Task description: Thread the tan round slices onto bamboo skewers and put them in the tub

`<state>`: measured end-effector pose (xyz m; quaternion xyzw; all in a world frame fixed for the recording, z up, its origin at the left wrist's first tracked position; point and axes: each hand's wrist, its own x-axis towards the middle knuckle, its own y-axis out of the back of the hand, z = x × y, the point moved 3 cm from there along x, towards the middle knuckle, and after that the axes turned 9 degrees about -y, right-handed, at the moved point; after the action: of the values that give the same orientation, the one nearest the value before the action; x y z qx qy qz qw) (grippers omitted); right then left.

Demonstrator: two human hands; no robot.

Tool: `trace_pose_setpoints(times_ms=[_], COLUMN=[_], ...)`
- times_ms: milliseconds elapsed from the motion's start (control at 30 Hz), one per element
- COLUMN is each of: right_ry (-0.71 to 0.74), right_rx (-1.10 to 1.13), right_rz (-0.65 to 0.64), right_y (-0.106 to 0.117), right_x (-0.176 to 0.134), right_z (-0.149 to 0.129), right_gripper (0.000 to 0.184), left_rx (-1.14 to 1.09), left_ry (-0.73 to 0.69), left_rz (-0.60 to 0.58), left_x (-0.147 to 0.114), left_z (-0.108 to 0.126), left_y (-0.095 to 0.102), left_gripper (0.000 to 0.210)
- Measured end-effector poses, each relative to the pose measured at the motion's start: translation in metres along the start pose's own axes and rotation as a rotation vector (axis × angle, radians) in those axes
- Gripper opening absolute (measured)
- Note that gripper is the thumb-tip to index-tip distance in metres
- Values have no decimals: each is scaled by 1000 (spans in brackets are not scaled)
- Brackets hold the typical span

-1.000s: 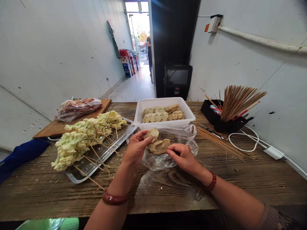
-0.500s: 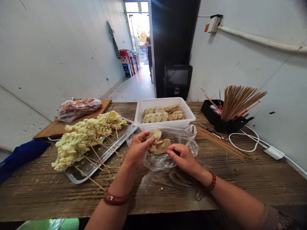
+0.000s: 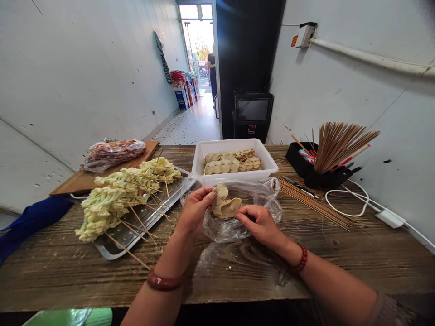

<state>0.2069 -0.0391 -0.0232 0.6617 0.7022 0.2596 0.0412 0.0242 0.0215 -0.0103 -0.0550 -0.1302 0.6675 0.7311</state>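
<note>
Between the thumb and fingers of my left hand [image 3: 199,203] is a thin round beige slice [image 3: 222,192], its food kind unclear. My right hand [image 3: 258,222] pinches a thin wooden skewer [image 3: 234,210], whose tip points toward that slice. More of the same slices [image 3: 228,209] lie just under and between my hands, on a crumpled clear plastic bag [image 3: 222,232]. Whether the skewer passes through any of them is hard to see. Behind the bag, a white plastic tub [image 3: 234,179] holds several finished skewers of round slices [image 3: 222,166].
Skewered cauliflower [image 3: 118,192] rests on a metal tray [image 3: 110,254] at left, sticks jutting toward me. Bagged meat [image 3: 115,151] lies on a wooden board [image 3: 73,181]. At right are loose skewers [image 3: 309,201], a black holder [image 3: 319,177] of sticks, and a white cable [image 3: 343,213].
The slice in my left fingers has turned to stand more upright, and the left fingers have shifted slightly. My right hand stays almost where it was. The whole view has moved a little.
</note>
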Motion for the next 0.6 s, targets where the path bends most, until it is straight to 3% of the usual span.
trace_pose_setpoints(times_ms=[600], right_ry=[-15], right_rx=[-15], right_rz=[-9], right_y=[-2], right_x=[-1], right_z=[4], right_gripper=[20], left_rx=[3], left_ry=[56], left_rz=[-4], left_x=[-2], left_z=[2], left_y=[-3], left_gripper=[27])
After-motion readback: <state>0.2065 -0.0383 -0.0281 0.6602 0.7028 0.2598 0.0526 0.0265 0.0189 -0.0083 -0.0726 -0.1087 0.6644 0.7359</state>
